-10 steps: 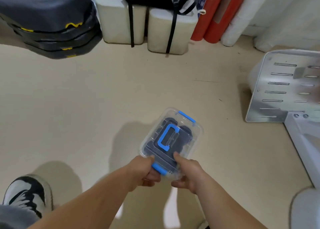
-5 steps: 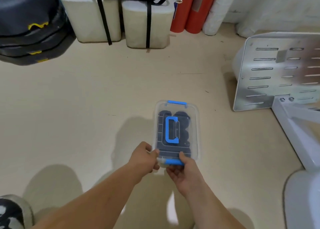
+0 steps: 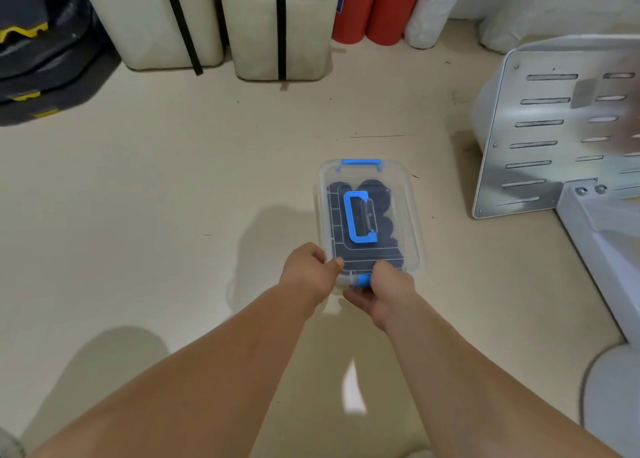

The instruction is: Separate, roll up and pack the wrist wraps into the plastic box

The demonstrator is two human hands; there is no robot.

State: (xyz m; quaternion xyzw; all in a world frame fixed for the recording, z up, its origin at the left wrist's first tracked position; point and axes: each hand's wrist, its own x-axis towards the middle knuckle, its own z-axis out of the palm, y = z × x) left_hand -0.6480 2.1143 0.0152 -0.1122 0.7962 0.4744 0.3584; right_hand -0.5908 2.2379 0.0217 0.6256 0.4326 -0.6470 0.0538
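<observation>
A clear plastic box (image 3: 408, 211) with a blue handle (image 3: 356, 220) on its lid stands on the beige floor. Dark rolled wrist wraps (image 3: 379, 189) show through the lid. A blue latch (image 3: 362, 162) sits at the far end, and another blue latch (image 3: 362, 279) at the near end. My left hand (image 3: 308, 274) grips the near left corner with its thumb on the lid. My right hand (image 3: 384, 293) holds the near end, thumb on the lid and fingers curled under by the near latch.
Two pale containers with black straps (image 3: 277, 24) and red rolls (image 3: 367, 7) stand along the far wall. Black stacked items (image 3: 38, 52) lie at far left. A white slotted metal plate (image 3: 554, 128) on a frame stands to the right of the box.
The box has turned from a diagonal to square with my arms and lies a little further off. Both hands stay on its near end. The shoe at lower left has left the view.
</observation>
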